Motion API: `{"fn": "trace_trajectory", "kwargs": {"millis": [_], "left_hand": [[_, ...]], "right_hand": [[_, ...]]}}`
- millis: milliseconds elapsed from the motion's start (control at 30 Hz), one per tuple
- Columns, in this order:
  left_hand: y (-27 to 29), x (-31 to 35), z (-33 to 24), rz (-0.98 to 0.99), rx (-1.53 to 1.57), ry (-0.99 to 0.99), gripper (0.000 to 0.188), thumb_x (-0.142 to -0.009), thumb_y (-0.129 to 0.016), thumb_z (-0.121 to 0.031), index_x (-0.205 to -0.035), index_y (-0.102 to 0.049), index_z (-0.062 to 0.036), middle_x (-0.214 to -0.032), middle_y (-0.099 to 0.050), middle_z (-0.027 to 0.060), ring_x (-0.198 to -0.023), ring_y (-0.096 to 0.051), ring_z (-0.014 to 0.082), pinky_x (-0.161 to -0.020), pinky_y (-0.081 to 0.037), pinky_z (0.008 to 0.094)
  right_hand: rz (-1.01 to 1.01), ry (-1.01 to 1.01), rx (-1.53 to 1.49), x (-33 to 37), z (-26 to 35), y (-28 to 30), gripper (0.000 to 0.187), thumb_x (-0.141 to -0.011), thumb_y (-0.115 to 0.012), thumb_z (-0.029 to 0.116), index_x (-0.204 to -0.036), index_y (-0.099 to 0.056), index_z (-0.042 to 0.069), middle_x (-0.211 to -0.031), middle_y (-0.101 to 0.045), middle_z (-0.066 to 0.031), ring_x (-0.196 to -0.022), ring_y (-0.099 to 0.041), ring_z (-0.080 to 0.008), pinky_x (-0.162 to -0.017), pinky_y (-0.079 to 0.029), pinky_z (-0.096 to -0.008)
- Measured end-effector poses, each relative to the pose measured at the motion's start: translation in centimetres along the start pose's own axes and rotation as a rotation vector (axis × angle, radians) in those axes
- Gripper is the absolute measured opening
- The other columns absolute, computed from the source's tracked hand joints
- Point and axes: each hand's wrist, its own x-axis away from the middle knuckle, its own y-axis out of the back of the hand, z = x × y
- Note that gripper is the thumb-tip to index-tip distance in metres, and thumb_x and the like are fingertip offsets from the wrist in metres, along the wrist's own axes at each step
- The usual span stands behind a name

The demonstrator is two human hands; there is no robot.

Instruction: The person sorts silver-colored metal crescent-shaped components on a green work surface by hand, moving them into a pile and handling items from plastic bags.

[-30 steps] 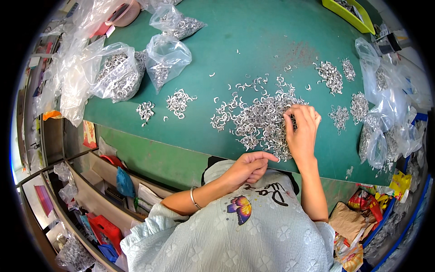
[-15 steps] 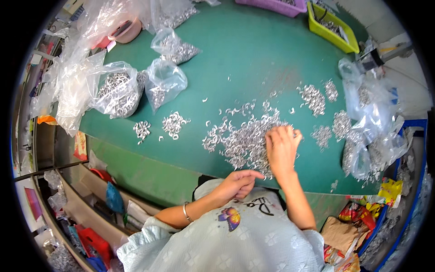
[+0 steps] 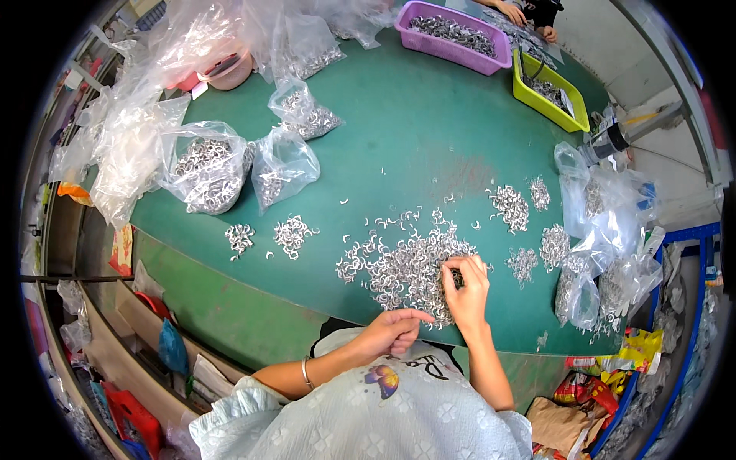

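A heap of small silvery curved metal pieces (image 3: 406,268) is spread near the table's front edge. My right hand (image 3: 466,291) is at the heap's right side, its fingers bent and the thumb near the index fingertip among the pieces. Whatever is in that pinch is too small to make out. At the heap's near edge, my left hand (image 3: 391,333) has its index finger stretched toward the pieces and the other fingers curled in. The inside of its curl is hidden. Smaller piles (image 3: 509,208) lie to the right, and another small pile (image 3: 292,236) is on the left.
Clear plastic bags of pieces (image 3: 205,172) stand at the left, with more bags (image 3: 606,230) at the right edge. A purple basket (image 3: 452,55) and a yellow-green basket (image 3: 548,107) sit at the far side of the green table (image 3: 368,130). Another person's hands (image 3: 512,14) show beyond.
The view has tilted up, bringing more of the far table and another person's hands into sight. My right hand has turned, so its thumb and index finger show. My left hand stays by the heap.
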Motion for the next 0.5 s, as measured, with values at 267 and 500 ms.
{"fn": "trace_trajectory", "kwargs": {"millis": [267,500], "left_hand": [[-0.5,0.3,-0.5,-0.039,0.040,-0.059,0.027,-0.101,-0.042,-0.016,-0.118,-0.057,-0.0001,-0.071,-0.046,-0.0022,-0.061,-0.040,0.0065,-0.054,-0.034,0.0217],[-0.7,0.0,-0.3,-0.183,0.197,-0.118,0.026,-0.101,-0.045,-0.020,-0.106,-0.061,0.0011,-0.096,-0.062,0.0067,-0.080,-0.057,0.0128,-0.072,-0.048,0.0287]], "right_hand": [[0.207,-0.128,-0.370,0.6,2.0,2.0,0.009,-0.074,-0.070,-0.004,-0.081,-0.068,0.000,-0.080,-0.068,-0.0093,-0.078,-0.061,-0.0220,-0.072,-0.047,-0.0330],[0.481,0.123,-0.301,1.3,4.1,3.1,0.009,-0.077,-0.070,0.001,-0.086,-0.070,0.002,-0.085,-0.068,-0.0077,-0.080,-0.061,-0.0197,-0.079,-0.045,-0.0323]]}}
